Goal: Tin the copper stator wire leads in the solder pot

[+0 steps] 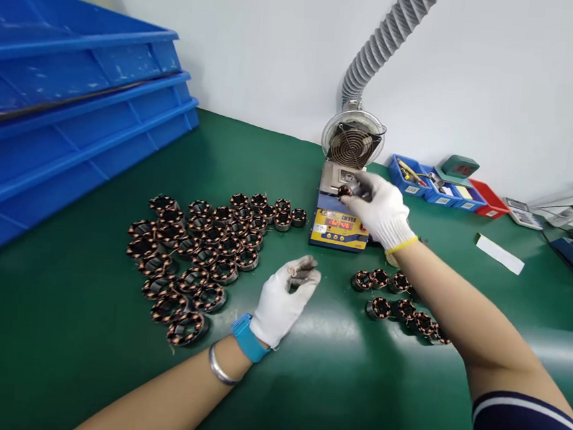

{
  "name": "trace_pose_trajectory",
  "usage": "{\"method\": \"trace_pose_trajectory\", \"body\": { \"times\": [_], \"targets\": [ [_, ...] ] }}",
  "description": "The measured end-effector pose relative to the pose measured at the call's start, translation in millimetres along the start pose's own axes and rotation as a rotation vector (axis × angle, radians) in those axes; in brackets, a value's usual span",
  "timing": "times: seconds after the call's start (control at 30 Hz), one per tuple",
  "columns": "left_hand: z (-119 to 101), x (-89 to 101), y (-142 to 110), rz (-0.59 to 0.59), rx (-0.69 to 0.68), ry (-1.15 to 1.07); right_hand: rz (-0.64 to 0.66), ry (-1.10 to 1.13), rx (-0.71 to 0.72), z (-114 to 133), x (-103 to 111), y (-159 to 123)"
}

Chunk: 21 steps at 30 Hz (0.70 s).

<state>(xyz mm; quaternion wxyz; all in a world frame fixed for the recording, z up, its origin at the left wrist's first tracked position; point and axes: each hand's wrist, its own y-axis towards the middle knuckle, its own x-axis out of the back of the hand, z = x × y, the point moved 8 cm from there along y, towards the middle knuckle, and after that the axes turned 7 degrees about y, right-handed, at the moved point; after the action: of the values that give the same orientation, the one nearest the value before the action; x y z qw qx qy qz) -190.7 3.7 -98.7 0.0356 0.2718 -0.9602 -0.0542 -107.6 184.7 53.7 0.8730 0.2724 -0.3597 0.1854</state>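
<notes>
My right hand, in a white knitted glove, pinches a small motor stator with dark windings. It is above the metal top of a blue and yellow solder pot with a red digital display. My left hand, also gloved, hovers over the table in front of the pot. Its fingers curve with a gap to the thumb, and nothing shows between them. To its left stands a large group of ring-shaped stators with copper windings. A smaller group of stators sits below my right forearm, which hides part of it.
Behind the pot, a round fume extractor joins a grey hose. Stacked blue crates fill the left side. Small blue bins, a red bin and a white paper strip lie on the right of the green table.
</notes>
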Motion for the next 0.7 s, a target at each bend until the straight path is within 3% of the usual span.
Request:
{"method": "trace_pose_trajectory", "body": {
  "times": [0.07, 0.17, 0.3, 0.37, 0.57, 0.63, 0.7],
  "targets": [
    [-0.5, -1.0, 0.8, -0.029, 0.003, -0.041, 0.068, 0.282, -0.068, -1.5, -22.0, -40.3],
    [-4.2, -1.4, -0.4, -0.043, -0.049, -0.046, 0.162, 0.532, -0.219, -2.3, -53.4, -95.4],
    [-6.2, 5.5, -4.3, -0.051, -0.058, -0.028, 0.396, 0.871, -0.383, 5.0, -75.8, -136.1],
    [-10.6, 7.7, -6.3, -0.036, -0.072, 0.028, 0.462, 0.96, -0.427, 4.9, -72.6, -140.5],
    [-24.6, -2.9, -14.2, 0.083, -0.181, 0.131, 0.532, 0.869, -0.651, -19.1, -65.3, -143.4],
    [-26.9, -3.4, -14.3, 0.067, -0.228, 0.213, 0.54, 0.835, -0.636, -20.7, -61.7, -133.6],
    [-32.4, -0.1, -12.7, -0.013, -0.309, 0.388, 0.415, 0.753, -0.524, -22.3, -45.6, -104.9]
  ]
}}
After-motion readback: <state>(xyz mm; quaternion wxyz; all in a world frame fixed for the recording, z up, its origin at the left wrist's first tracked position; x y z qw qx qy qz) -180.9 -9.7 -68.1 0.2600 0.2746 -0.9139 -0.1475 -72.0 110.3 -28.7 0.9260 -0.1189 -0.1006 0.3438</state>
